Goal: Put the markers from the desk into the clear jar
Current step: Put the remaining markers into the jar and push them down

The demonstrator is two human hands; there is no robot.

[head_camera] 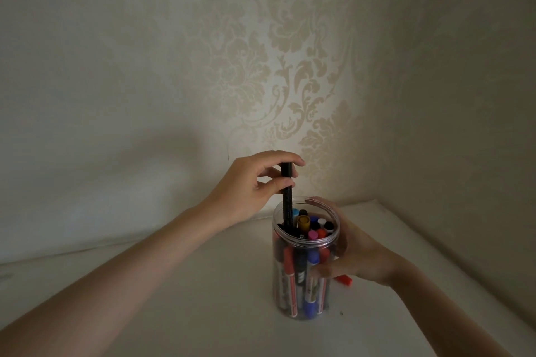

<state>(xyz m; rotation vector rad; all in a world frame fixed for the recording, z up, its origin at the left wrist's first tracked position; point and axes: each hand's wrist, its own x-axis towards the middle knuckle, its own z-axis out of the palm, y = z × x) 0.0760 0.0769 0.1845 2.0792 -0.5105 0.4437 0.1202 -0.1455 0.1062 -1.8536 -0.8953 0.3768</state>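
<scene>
Your left hand pinches the black marker upright, its long axis vertical and tip already inside the clear jar, which your right hand grips steady on the bench.

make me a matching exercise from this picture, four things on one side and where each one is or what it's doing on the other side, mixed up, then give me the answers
Things
1. left hand
2. right hand
3. black marker
4. red marker

Places or states
A. lying on the desk behind the right hand, only its end showing
B. wrapped around the side of the clear jar
C. pinching a marker near its top end
D. upright, lower end already past the jar's rim

Pairs: 1-C, 2-B, 3-D, 4-A
</scene>
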